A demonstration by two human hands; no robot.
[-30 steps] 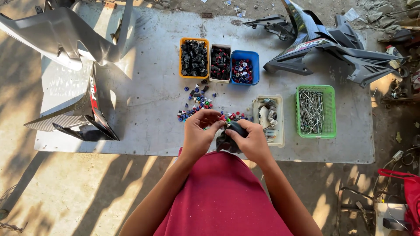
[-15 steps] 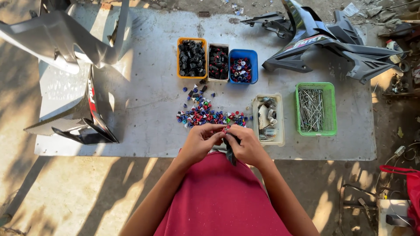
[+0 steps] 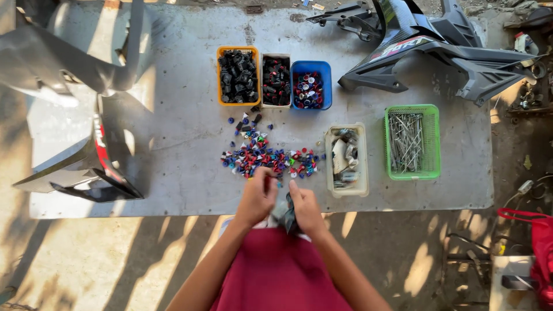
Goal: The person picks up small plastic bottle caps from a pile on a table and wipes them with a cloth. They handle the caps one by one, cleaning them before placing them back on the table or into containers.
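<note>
Compared with a moment ago, both hands are sitting a little lower and closer to my body, down at the near edge of the table (image 3: 173, 190), and the dark piece is hanging lower between them. I am curling my left hand (image 3: 257, 197) into a loose fist, with the fingertips pinched together over the near fringe of the pile of small coloured caps (image 3: 266, 158); whether I am actually pinching one of the caps I cannot tell. I am closing my right hand (image 3: 307, 208) around a small dark part (image 3: 288, 216), which is dangling between the two hands just over the table edge, above my red shirt (image 3: 276, 270). Beyond the pile, an orange tray (image 3: 219, 78) of black pieces, a white tray (image 3: 264, 80) of dark pieces and a blue tub (image 3: 326, 83) of mixed caps are standing side by side. To the right of the pile a cream tray (image 3: 362, 173) is holding scraps, and next to it a green basket (image 3: 433, 141) is holding long metal pins. Dark scooter body panels (image 3: 438, 55) are lying at the far right corner, and grey ones (image 3: 63, 69) are lying on the left.
</note>
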